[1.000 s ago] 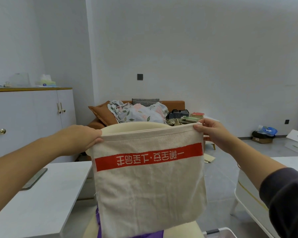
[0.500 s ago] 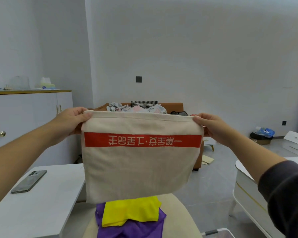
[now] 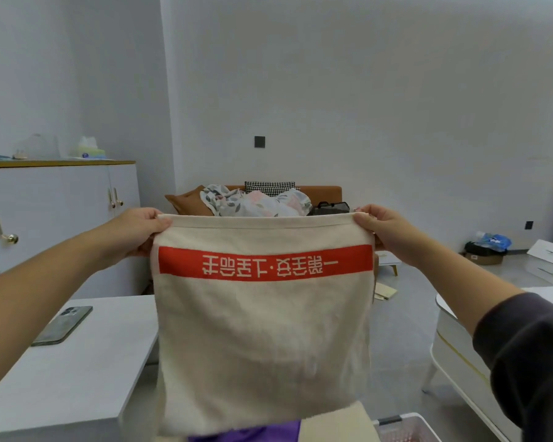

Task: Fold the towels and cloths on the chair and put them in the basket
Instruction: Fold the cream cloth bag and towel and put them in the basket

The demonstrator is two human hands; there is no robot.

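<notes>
Phone (image 3: 63, 325) lay on the white table (image 3: 61, 387) left of the towel (image 3: 262, 330) – no conflict. Left hand (image 3: 139, 229) was clamped on the towel's top-left corner, fingers curled over the hem. The towel hung in the air, spread flat between both hands with its top hem near level. The red band (image 3: 265, 262) ran just under that hem, lettering upside down. The towel's bottom edge hung low in front of the purple cloth (image 3: 253, 434) and part of the chair (image 3: 336, 422) beneath it; I couldn't tell whether it touched them. Right hand (image 3: 385, 232) was clamped on the top-right corner the same way. Basket (image 3: 403, 429) sat below the towel's bottom-right corner, only its rim and mesh wall in frame.

My read: this was the square-up before the first fold, and the task was not finished – at least one more cloth waited under the towel. The step called for:
- Tension across the hem so the sides hung straight.
- The two top corners brought together edge on edge.
- A check that the bottom corners met before any re-grip.
- Enough lift that the bottom edge didn't drag the purple cloth.
- One hand pinching both layers before the other let go, since soft fabric would likely slump and skew otherwise.
</notes>
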